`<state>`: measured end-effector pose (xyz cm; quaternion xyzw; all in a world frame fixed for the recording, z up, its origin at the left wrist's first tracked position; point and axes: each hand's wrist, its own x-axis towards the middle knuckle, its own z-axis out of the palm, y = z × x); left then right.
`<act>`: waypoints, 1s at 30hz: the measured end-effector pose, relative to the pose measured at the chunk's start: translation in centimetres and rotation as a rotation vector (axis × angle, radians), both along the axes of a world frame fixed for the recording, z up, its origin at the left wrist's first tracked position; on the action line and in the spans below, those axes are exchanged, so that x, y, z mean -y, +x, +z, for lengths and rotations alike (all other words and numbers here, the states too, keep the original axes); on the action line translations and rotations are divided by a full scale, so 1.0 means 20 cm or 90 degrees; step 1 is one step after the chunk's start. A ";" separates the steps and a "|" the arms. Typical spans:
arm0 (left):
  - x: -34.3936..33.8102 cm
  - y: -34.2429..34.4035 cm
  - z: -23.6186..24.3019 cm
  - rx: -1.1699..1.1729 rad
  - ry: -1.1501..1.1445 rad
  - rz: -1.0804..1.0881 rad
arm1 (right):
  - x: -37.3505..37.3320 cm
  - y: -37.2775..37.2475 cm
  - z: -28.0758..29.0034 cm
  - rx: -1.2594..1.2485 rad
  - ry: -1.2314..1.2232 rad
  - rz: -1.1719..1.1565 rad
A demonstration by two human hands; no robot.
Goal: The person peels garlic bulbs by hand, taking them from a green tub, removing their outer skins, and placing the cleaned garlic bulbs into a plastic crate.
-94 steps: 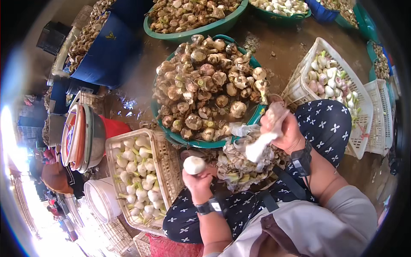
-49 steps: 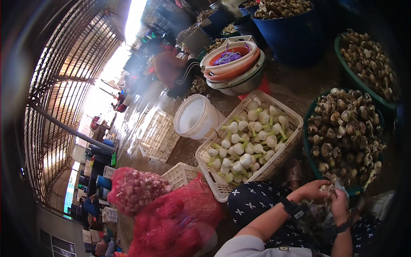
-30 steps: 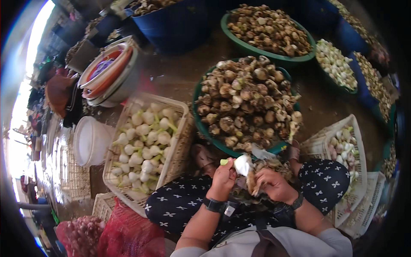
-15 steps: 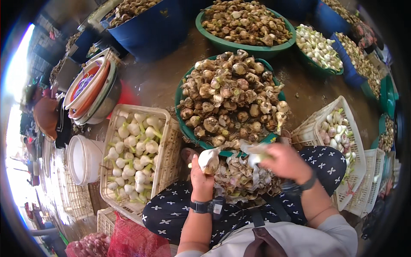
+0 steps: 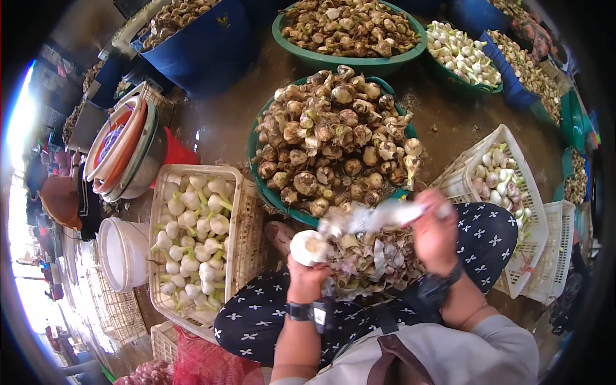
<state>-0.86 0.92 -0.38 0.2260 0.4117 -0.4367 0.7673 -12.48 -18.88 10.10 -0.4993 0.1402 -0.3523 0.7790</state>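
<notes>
The floor (image 5: 212, 122) around me is brown, with a damp sheen and small scraps (image 5: 410, 101) scattered ahead of me. Strong white light (image 5: 21, 122) comes from my far left, bleaching that edge of the room and glaring off the floor. On that side I have a stack of basins (image 5: 133, 144) and, nearer, a white bucket (image 5: 125, 253); farther ahead stands a big blue tub (image 5: 199, 54).

Two hands (image 5: 307, 277) (image 5: 436, 239), one held bulb (image 5: 308, 248), one white bucket (image 5: 135, 255)

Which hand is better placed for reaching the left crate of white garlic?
Probably the left hand: it holds a white bulb and is nearer that crate; the right hand is beyond the heap of peelings.
</notes>
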 end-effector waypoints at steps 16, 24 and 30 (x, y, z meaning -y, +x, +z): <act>-0.06 0.03 0.01 0.178 0.066 0.009 | -0.03 0.06 -0.20 -0.184 -0.062 0.492; -0.08 0.07 0.04 0.449 0.186 -0.004 | -0.13 0.16 -0.24 -0.283 -0.507 0.325; -0.09 0.07 0.20 0.494 0.522 0.182 | -0.25 0.14 -0.48 -0.334 -0.588 0.519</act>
